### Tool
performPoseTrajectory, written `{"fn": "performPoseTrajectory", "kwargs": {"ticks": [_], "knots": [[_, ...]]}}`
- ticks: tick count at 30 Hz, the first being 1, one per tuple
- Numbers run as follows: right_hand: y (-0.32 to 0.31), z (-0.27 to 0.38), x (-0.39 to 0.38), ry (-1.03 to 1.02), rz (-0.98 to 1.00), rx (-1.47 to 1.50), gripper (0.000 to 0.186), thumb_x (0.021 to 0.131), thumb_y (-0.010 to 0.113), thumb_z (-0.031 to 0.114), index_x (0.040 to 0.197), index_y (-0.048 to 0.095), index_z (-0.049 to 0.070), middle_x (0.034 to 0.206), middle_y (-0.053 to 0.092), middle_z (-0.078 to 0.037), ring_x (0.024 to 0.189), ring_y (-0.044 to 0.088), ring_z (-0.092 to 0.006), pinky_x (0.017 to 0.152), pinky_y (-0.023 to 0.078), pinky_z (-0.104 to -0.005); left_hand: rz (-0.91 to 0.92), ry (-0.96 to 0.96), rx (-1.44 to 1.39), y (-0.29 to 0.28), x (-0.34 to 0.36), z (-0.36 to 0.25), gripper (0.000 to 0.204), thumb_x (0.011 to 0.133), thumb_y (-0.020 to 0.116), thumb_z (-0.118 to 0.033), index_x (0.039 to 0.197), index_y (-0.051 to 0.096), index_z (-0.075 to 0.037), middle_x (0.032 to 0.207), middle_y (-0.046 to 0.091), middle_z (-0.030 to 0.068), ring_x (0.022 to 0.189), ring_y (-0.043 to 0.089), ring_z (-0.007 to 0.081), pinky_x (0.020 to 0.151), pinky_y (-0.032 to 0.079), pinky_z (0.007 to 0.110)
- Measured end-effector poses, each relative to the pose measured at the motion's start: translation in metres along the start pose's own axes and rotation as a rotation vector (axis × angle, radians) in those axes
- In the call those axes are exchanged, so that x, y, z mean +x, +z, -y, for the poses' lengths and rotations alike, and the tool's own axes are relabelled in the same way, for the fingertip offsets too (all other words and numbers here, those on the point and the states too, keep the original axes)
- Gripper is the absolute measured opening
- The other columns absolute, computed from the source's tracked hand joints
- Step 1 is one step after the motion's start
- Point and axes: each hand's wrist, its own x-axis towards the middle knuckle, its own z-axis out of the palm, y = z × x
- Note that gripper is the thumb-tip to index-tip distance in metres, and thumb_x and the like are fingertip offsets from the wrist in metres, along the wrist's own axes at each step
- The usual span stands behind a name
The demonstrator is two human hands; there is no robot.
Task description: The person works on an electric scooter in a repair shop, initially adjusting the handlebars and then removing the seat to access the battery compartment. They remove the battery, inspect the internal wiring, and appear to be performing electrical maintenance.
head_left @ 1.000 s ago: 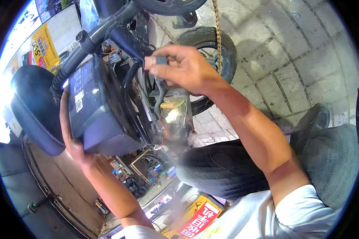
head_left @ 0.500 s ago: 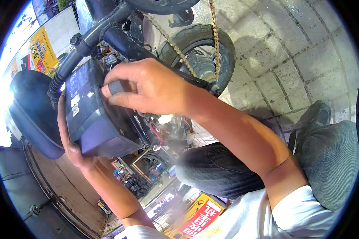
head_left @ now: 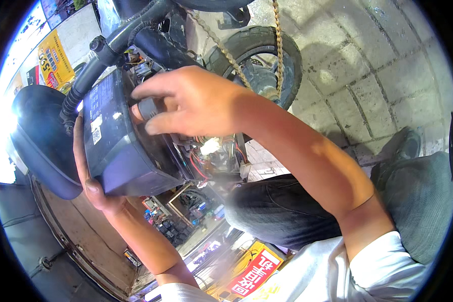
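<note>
A large black battery [head_left: 128, 163] with a printed label lies tilted beside the vehicle's frame tube. My left hand [head_left: 96, 194] presses along its left side and lower corner, the thumb at the corner and a finger stretched up the edge. Over the battery's right edge, my right hand [head_left: 189, 103] curls round a short black handle-like piece [head_left: 149, 108]. One fingertip pokes out past this piece, while the forefinger and thumb stand apart on either side. Whether the piece is fixed to the battery is hidden.
Loose coloured wires [head_left: 201, 163] hang right of the battery. A black seat-like part [head_left: 43, 146] stands left. Beyond are a chain [head_left: 278, 48] and a wheel [head_left: 294, 65] on paving [head_left: 387, 105]. My knee [head_left: 282, 209] is close; a red-and-yellow sign [head_left: 256, 269] is below.
My right forefinger and thumb have spread slightly apart around the black piece. The view has shifted a little; my left hand keeps its place on the battery.
</note>
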Motion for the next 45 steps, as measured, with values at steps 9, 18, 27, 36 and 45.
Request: {"fn": "performPoseTrajectory", "kwargs": {"ticks": [9,18,27,36,45], "knots": [[0.008,-0.008,0.003,-0.007,-0.121,-0.029,0.03,0.076,0.074,0.018,0.1,0.067,0.001,0.074,0.065,-0.016,0.063,0.062,-0.0235,0.063,0.049,-0.0342,0.085,-0.02,0.012,-0.006,0.002,0.0,0.104,0.078,0.057,-0.064,0.145,0.023,0.008,0.142,0.037,0.0268,0.129,0.043,0.0336,0.109,0.033,0.044],[0.005,-0.001,0.009,-0.122,-0.05,-0.045,0.032,0.078,0.07,0.019,0.102,0.064,-0.001,0.09,0.067,-0.021,0.084,0.067,-0.0302,0.075,0.051,-0.0362,0.082,0.021,0.058,-0.008,0.006,0.003,0.105,0.077,0.057,-0.065,0.145,0.025,0.008,0.145,0.033,0.0258,0.132,0.039,0.0336,0.11,0.031,0.045],[0.008,-0.005,0.008,-0.107,-0.069,-0.029,0.031,0.079,0.067,0.022,0.101,0.065,-0.001,0.089,0.067,-0.02,0.084,0.066,-0.0314,0.075,0.051,-0.0362,0.073,0.006,0.035,-0.004,0.005,0.003,0.104,0.076,0.058,-0.064,0.145,0.026,0.008,0.145,0.034,0.0255,0.132,0.04,0.0337,0.11,0.031,0.044],[0.02,-0.025,0.007,-0.408,-0.231,-0.247,0.031,0.089,0.058,0.023,0.104,0.055,-0.004,0.094,0.063,-0.025,0.092,0.06,-0.0436,0.08,0.047,-0.0473,0.077,-0.024,0.011,-0.003,0.004,-0.005,0.107,0.072,0.067,-0.057,0.143,0.026,0.01,0.145,0.033,0.026,0.131,0.041,0.0338,0.109,0.033,0.044],[0.019,-0.019,0.011,-0.272,-0.146,-0.179,0.032,0.088,0.058,0.027,0.098,0.06,-0.004,0.087,0.064,-0.025,0.085,0.062,-0.0403,0.075,0.049,-0.044,0.114,-0.035,-0.027,-0.009,0.004,-0.004,0.109,0.07,0.069,-0.057,0.143,0.025,0.011,0.147,0.032,0.0248,0.132,0.04,0.0345,0.11,0.032,0.045]]}}
